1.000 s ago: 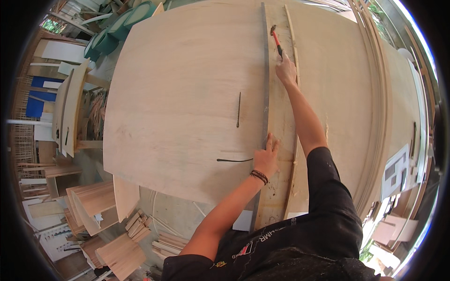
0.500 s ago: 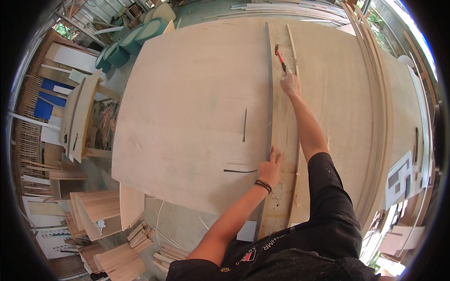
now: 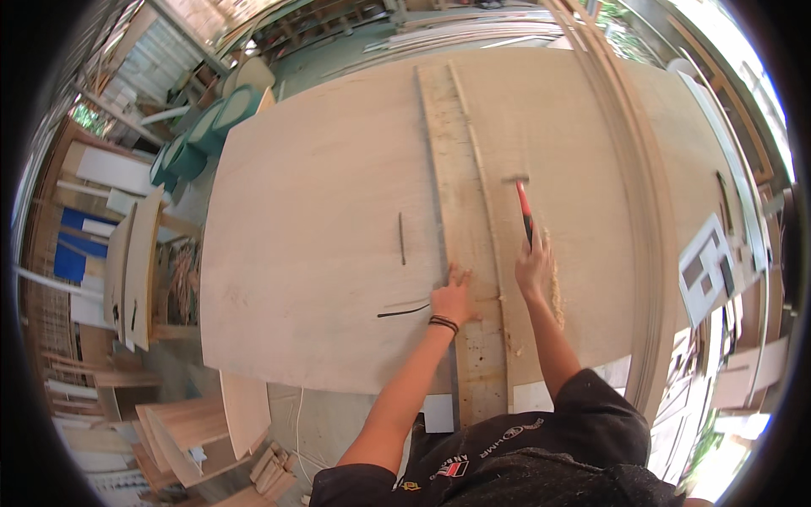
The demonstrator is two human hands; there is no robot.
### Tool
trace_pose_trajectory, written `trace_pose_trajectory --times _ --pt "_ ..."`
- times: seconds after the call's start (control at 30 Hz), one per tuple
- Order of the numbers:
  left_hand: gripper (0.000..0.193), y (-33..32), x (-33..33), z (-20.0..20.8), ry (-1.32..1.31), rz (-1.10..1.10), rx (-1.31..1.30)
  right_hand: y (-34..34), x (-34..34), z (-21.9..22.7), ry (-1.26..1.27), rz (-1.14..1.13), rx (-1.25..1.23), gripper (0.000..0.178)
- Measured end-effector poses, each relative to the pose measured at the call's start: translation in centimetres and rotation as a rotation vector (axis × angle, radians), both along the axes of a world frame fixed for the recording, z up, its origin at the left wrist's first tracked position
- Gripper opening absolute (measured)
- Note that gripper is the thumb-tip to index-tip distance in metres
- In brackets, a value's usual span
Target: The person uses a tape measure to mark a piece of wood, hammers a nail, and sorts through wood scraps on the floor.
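Observation:
A long, narrow wooden board [image 3: 469, 190] with dark specks lies lengthwise over a large pale plywood sheet [image 3: 312, 194]. A thin wooden strip [image 3: 474, 139] runs along the board's right side. My left hand [image 3: 453, 298] rests on the board's left edge, fingers apart and holding nothing. My right hand [image 3: 533, 269] is closed round the black grip of a hammer [image 3: 524, 203] with a red handle, right of the board. The hammer's head points away from me and is a little blurred. Whether it touches the sheet I cannot tell. Curled wood shavings [image 3: 556, 291] lie beside my right hand.
Left of my left hand lie two thin dark rods, one straight [image 3: 402, 239] and one bent [image 3: 397, 314]. Long planks [image 3: 646, 194] run along the right side. A sheet with grey shapes [image 3: 708, 270] lies farther right. Green tubs [image 3: 207, 127] and wooden panels stand at left.
My right hand has brought the hammer back from the board's far end, nearer to me and off to the right. My left hand stays on the board's left edge. The view has shifted.

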State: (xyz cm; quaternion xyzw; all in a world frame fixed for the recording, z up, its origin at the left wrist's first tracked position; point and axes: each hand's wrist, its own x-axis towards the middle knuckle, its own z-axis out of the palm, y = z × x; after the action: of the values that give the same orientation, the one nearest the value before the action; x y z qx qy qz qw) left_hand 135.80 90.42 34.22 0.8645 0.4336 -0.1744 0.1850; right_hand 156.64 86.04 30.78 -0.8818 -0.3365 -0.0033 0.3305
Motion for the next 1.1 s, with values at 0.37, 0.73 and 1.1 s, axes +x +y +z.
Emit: trace_pose_trajectory --times 0.37,0.73,1.1 --pt "0.097 -1.9 -0.4 -0.4 -0.219 0.084 0.129 -22.3 -4.4 2.0 -0.031 0.24 -0.019 0.053" --pt "0.06 -19.7 -0.6 -0.9 -1.046 0.42 -0.219 -24.3 -11.2 4.2 1.086 0.064 0.454 0.03" --pt "0.029 -31.2 -25.4 1.6 -1.089 1.033 -0.187 -27.1 3.4 -3.3 0.8 -0.134 0.237 0.036"
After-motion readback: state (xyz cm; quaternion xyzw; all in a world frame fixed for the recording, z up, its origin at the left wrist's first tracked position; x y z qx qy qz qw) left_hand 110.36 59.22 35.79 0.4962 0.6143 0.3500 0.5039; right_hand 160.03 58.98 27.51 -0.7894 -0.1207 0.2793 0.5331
